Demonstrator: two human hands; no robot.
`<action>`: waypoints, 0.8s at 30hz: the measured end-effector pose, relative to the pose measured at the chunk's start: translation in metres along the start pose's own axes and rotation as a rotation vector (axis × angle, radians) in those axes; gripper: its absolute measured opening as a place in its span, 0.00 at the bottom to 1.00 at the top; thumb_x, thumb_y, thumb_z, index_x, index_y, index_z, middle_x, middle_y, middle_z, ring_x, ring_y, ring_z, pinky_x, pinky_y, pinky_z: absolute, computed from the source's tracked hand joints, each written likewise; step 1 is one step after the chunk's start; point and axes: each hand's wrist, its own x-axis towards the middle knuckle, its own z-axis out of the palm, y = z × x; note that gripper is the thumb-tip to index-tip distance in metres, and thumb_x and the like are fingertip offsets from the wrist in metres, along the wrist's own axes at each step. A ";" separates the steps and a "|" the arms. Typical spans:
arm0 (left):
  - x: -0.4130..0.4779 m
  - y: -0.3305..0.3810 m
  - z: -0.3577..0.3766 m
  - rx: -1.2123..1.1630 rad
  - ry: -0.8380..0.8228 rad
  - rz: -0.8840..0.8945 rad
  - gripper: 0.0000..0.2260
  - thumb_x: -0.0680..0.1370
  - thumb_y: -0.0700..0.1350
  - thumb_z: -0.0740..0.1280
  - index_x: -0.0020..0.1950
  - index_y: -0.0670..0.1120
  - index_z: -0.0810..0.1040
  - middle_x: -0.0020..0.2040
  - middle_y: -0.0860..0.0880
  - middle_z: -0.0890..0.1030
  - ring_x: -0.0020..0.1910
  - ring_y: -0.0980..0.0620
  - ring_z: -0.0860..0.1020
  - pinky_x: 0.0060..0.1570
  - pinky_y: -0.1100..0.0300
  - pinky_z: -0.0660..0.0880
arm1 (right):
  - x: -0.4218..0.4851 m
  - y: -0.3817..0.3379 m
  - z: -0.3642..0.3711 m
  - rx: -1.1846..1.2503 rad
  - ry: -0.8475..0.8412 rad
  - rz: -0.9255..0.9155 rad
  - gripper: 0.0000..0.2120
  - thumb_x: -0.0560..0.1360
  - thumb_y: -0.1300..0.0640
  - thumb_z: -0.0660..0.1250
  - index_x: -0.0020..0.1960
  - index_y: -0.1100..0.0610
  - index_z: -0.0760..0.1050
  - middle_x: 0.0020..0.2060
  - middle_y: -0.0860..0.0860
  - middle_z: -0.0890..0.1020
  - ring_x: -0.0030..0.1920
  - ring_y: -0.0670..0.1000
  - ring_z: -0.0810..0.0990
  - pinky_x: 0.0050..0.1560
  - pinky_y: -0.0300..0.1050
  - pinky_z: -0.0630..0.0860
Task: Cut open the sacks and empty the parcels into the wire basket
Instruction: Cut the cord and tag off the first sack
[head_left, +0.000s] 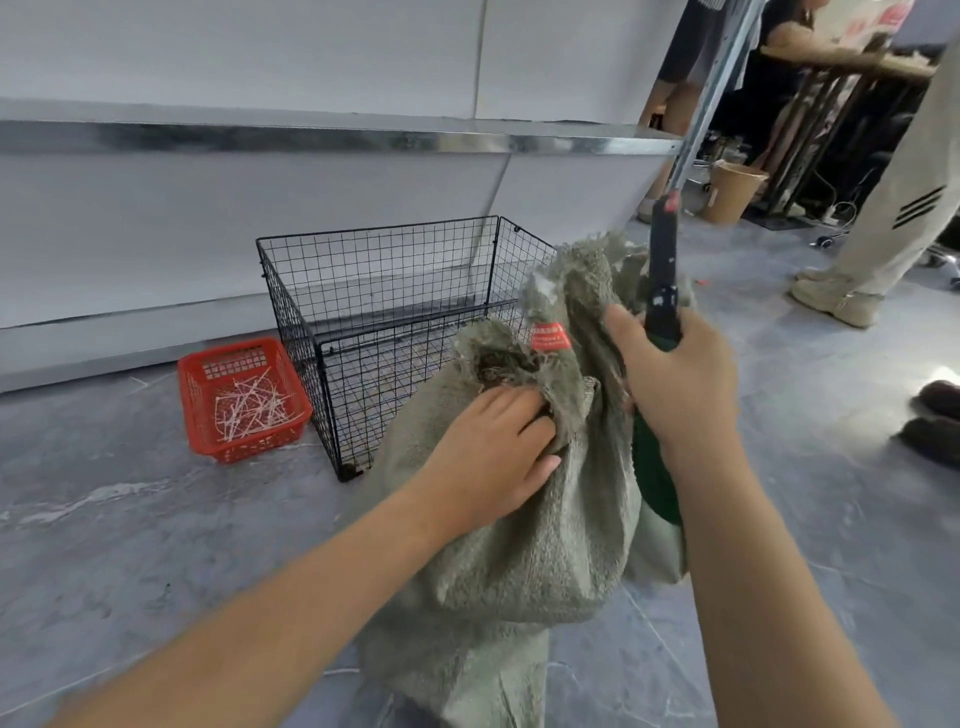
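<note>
Far left, a small red plastic basket (228, 351) sits on the grey floor, holding a heap of white cut ties (249, 405). They suggest earlier sacks were already opened, though that is only a reading. Just beside it on the right stands the black wire-mesh basket (291, 291); no parcel shows inside it, so by my judgement the emptying has yet to begin for this sack.

The left hand (493, 447) reaches in from the lower left, palm down. Its fingers are curled into the gathered folds just below the neck of the grey-green woven sack (519, 535), with the thumb pressed against the cloth. The sack stands on the floor touching the wire basket's near right corner. Its frayed mouth is bunched upward, with a red tag (550, 336) at the neck — whether the tie there is already severed I cannot tell.

The right hand (675, 384) is raised beside the sack's mouth, forearm steep. Its fingers are wrapped tight round a long black-and-green tool (662, 270) that points upward — probably the cutter. What remains, as I judge it, is to open the mouth fully and tip the parcels out.
</note>
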 end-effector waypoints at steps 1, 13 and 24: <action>0.000 0.003 0.002 0.019 -0.017 0.027 0.09 0.68 0.49 0.71 0.39 0.45 0.78 0.42 0.47 0.81 0.43 0.47 0.81 0.50 0.59 0.75 | -0.004 -0.004 0.001 0.025 -0.032 -0.007 0.15 0.70 0.43 0.69 0.34 0.50 0.66 0.29 0.46 0.72 0.32 0.51 0.74 0.34 0.45 0.71; 0.008 0.019 -0.015 -0.459 -0.063 -0.337 0.08 0.78 0.42 0.61 0.55 0.41 0.73 0.48 0.49 0.75 0.45 0.51 0.75 0.51 0.56 0.73 | -0.007 0.013 0.004 -0.045 -0.132 0.032 0.14 0.71 0.57 0.69 0.31 0.56 0.66 0.25 0.49 0.70 0.28 0.51 0.67 0.32 0.41 0.65; 0.025 0.001 -0.025 -0.148 -0.036 -0.522 0.18 0.74 0.45 0.69 0.61 0.44 0.68 0.46 0.52 0.76 0.45 0.52 0.77 0.49 0.60 0.71 | -0.005 0.022 -0.012 0.181 -0.403 0.208 0.06 0.70 0.55 0.72 0.40 0.54 0.76 0.28 0.47 0.77 0.25 0.44 0.75 0.29 0.40 0.75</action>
